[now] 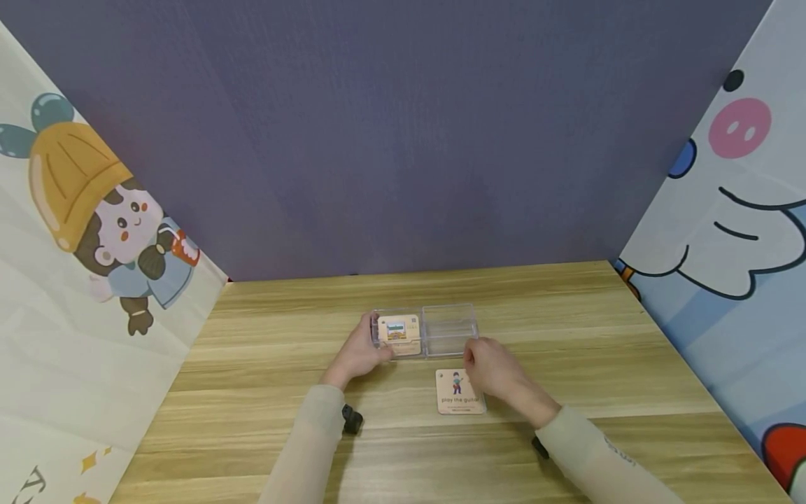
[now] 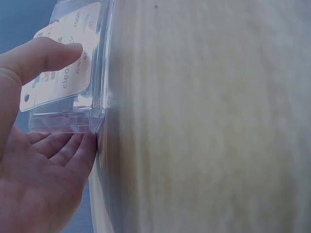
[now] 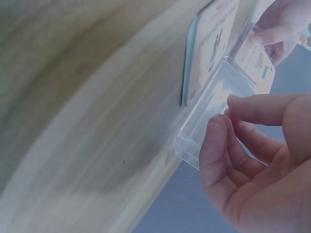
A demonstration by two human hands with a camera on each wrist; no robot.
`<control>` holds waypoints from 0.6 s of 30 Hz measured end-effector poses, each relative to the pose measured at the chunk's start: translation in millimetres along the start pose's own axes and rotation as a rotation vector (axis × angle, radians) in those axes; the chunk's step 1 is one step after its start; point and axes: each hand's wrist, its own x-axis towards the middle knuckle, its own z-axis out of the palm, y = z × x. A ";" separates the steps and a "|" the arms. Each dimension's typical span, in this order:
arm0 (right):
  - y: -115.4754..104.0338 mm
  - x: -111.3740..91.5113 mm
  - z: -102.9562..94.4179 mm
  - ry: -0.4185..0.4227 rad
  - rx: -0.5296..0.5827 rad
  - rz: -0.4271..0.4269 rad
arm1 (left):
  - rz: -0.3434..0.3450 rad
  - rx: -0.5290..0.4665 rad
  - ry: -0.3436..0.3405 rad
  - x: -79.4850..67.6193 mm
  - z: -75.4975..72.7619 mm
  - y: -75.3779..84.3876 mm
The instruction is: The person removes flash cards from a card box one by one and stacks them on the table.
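A clear plastic hinged box (image 1: 423,353) lies opened flat on the table. Its left half holds a printed card (image 1: 406,346) with a small picture. My left hand (image 1: 364,348) grips that half at its left end; in the left wrist view the thumb lies over the card (image 2: 77,80) and the fingers are at the box's end. The right half is the see-through lid (image 1: 448,329), with no card in it. At its front right corner, my right hand (image 1: 494,367) pinches the rim between thumb and curled fingertips; the exact contact is partly hidden.
Just in front of the lid lies a "play the guitar" card (image 1: 458,402), which looks thick edge-on in the right wrist view. Wood-grain table (image 1: 252,420) surrounds it, with a dark panel (image 1: 403,140) behind and printed cartoon sheets (image 1: 63,336) at the sides.
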 end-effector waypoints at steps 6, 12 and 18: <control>-2.3 2.4 -3.8 0.015 -0.013 -0.016 | 0.003 0.011 0.000 0.6 -0.4 -0.2; -7.6 3.9 -9.2 0.019 -0.007 -0.023 | -0.001 -0.002 -0.003 -0.4 -0.5 0.7; -12.8 6.9 -14.7 0.036 0.016 -0.043 | 0.003 -0.013 -0.001 -1.2 -1.0 2.0</control>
